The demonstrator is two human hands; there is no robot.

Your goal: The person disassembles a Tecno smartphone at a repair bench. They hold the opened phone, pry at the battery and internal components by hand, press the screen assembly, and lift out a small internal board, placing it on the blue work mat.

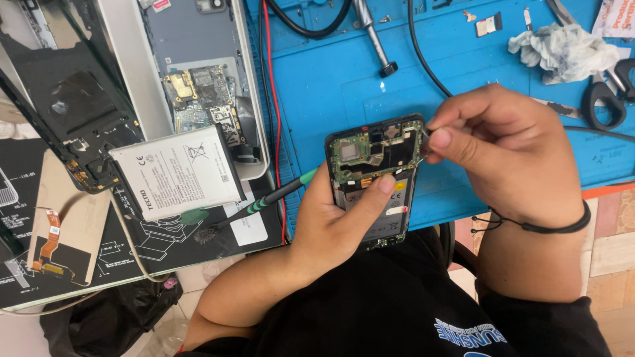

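Note:
My left hand (334, 221) grips an opened phone (377, 178) from below, thumb lying across its middle. The phone's back is off, so its green circuit board and black battery show. My right hand (506, 149) is pinched at the phone's upper right corner, fingertips closed on something too small to make out. A green-and-black screwdriver (264, 198) lies just left of my left hand.
A white battery (178, 172) rests on the edge of another dismantled phone (198, 86) at the upper left. A blue work mat (344, 73) holds cables, a crumpled tissue (562, 49), scissors (605, 99) and a metal tool (376, 39). A black phone frame (66, 99) lies far left.

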